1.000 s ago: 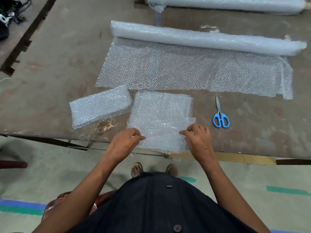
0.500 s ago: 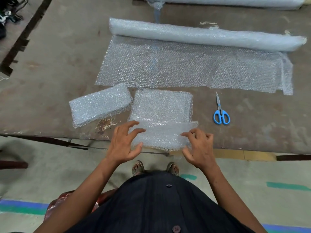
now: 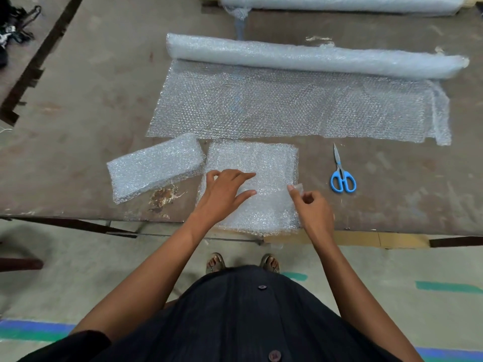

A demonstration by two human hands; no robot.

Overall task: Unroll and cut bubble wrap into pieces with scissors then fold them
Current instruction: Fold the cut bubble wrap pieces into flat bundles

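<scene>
- Cut piece (image 3: 264, 163) lies flat at the table (image 3: 78, 126) near edge, straight ahead, under both my hands.
- My left hand (image 3: 224, 194): fingers straight, spread, pressing the piece's middle.
- My right hand (image 3: 312, 207): thumb and forefinger pinch its right edge; nearer the fold.
- Fold line, I judge, runs left-right.
- Count: one folded piece (image 3: 154, 167), two rolls, one scissors (image 3: 341, 176).

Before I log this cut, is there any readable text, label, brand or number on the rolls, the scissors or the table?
None that can be read.
Bubble wrap roll: no label visible.
Blue-handled scissors: no brand mark visible.
Table: only stains and scuffs, no writing.
Cut piece being folded and folded piece: plain.
</scene>
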